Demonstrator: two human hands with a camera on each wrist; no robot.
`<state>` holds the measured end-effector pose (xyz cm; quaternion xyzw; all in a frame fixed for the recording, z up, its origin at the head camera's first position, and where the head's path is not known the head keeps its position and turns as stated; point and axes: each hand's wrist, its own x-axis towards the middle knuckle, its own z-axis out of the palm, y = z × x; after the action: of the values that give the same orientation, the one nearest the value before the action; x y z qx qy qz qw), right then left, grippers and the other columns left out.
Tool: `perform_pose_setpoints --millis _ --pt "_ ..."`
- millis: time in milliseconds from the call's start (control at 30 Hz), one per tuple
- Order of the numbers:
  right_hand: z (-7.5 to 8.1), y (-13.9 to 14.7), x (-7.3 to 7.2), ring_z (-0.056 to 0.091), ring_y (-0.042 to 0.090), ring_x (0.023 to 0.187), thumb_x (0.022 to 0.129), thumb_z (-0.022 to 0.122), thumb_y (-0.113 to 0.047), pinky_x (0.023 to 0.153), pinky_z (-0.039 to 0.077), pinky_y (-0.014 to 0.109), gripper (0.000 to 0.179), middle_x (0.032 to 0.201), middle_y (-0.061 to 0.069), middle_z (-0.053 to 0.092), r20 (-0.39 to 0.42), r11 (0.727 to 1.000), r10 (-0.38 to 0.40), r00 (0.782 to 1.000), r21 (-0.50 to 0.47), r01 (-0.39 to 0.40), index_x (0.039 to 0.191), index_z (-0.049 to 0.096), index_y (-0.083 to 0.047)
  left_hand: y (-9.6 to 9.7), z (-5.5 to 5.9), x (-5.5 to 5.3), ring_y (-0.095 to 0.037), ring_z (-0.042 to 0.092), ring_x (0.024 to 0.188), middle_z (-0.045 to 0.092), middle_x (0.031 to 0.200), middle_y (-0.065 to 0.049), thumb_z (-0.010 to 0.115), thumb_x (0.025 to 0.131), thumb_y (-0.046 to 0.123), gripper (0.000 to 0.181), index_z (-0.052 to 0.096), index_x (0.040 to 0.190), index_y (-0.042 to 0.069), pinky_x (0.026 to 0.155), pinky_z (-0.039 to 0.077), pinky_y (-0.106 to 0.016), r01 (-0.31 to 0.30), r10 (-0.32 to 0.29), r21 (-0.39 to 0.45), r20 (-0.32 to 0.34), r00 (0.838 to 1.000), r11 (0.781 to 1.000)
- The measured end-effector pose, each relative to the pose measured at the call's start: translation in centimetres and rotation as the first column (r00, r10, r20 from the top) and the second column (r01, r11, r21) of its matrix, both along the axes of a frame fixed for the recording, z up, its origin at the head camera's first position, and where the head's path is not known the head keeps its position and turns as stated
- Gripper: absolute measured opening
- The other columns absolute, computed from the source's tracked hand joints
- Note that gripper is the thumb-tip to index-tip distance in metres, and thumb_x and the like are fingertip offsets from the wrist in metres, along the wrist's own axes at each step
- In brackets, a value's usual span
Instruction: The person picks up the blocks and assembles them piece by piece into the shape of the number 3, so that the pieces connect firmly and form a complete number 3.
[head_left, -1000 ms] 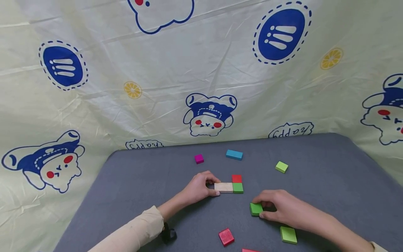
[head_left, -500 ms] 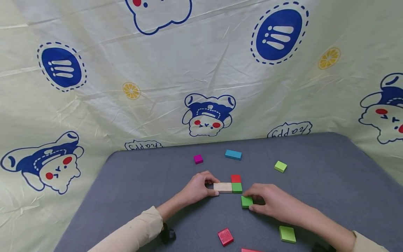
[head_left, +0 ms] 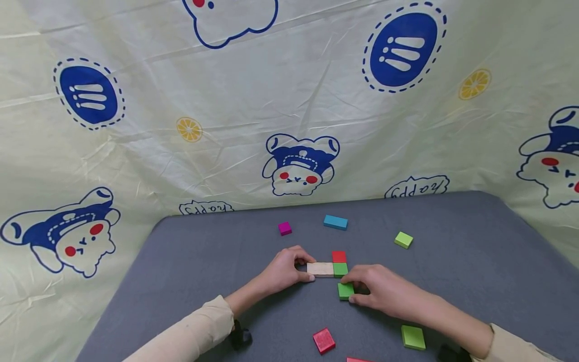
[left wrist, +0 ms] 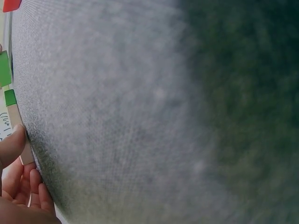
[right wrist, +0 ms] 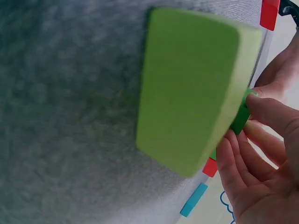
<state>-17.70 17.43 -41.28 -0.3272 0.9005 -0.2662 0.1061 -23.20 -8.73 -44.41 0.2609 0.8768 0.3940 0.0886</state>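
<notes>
My left hand (head_left: 284, 269) pinches the left end of a pale wooden block (head_left: 320, 270) between thumb and fingers; the left wrist view shows the thumb (left wrist: 12, 145) on it. Against that block's right end lies a green block (head_left: 341, 270), and behind the green one a red block (head_left: 339, 257). My right hand (head_left: 384, 291) pinches a second green block (head_left: 346, 291) just in front of the first, with a narrow strip of table between the two. In the right wrist view that held green block (right wrist: 241, 114) is partly covered by the fingers.
Around the hands lie a magenta block (head_left: 285, 229), a blue block (head_left: 335, 222), a light green block (head_left: 403, 240), another light green block (head_left: 413, 337) and a red block (head_left: 324, 341). Another red piece (head_left: 359, 359) is cut off at the bottom edge. A printed cloth hangs behind the grey table (head_left: 217, 241).
My right hand has moved left with its green block, bringing it in front of the row. The left hand and the blocks beside it have stayed in place.
</notes>
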Motion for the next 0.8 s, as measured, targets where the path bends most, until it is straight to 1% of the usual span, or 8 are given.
perform_pose_setpoints --millis 133,333,500,667,800 --pt "-0.18 -0.13 -0.08 0.052 0.004 0.080 0.085 0.078 -0.020 0.068 0.047 0.028 0.030 0.095 -0.014 0.059 0.019 1.000 0.009 1.000 -0.001 -0.009 0.113 0.070 -0.013 0.00 -0.07 0.00 -0.013 0.054 0.091 0.059 0.094 0.008 0.081 0.081 0.011 0.026 0.075 0.106 0.011 0.082 0.044 -0.026 0.006 -0.005 0.011 -0.006 1.000 1.000" --pt "-0.45 -0.12 -0.15 0.053 0.003 0.080 0.085 0.078 -0.020 0.068 0.047 0.027 0.030 0.094 -0.015 0.058 0.021 1.000 0.014 1.000 -0.017 -0.013 0.113 0.069 -0.014 -0.03 -0.05 0.04 -0.012 0.054 0.091 0.059 0.094 0.008 0.081 0.081 0.011 0.027 0.075 0.106 0.011 0.083 0.045 -0.026 -0.002 0.002 0.008 -0.001 1.000 1.000" --pt "-0.20 0.15 -0.10 0.055 0.003 0.083 0.085 0.078 -0.022 0.071 0.049 0.028 0.029 0.096 -0.015 0.060 0.024 0.999 -0.002 1.000 -0.045 0.003 0.112 0.069 -0.016 -0.02 -0.04 0.07 -0.012 0.054 0.091 0.059 0.094 0.009 0.081 0.081 0.011 0.027 0.075 0.106 0.011 0.083 0.044 -0.026 -0.002 0.002 0.008 0.003 1.000 1.000" --pt "0.11 0.48 -0.04 0.057 0.002 0.084 0.086 0.077 -0.021 0.073 0.051 0.030 0.023 0.098 -0.014 0.062 -0.011 0.997 -0.008 1.000 -0.074 0.007 0.108 0.071 -0.020 0.00 -0.04 0.07 -0.013 0.054 0.091 0.060 0.095 0.007 0.081 0.081 0.011 0.027 0.075 0.107 0.011 0.084 0.045 -0.028 -0.001 0.001 0.009 -0.006 1.000 1.000" --pt "-0.22 0.56 -0.08 0.056 0.003 0.083 0.086 0.077 -0.020 0.073 0.050 0.030 0.019 0.098 -0.016 0.061 -0.035 0.999 -0.012 0.999 -0.047 0.010 0.104 0.072 -0.022 -0.02 -0.13 0.11 -0.013 0.055 0.091 0.060 0.095 0.007 0.081 0.081 0.011 0.026 0.075 0.106 0.011 0.084 0.045 -0.028 -0.007 0.007 0.006 -0.011 1.000 1.000"
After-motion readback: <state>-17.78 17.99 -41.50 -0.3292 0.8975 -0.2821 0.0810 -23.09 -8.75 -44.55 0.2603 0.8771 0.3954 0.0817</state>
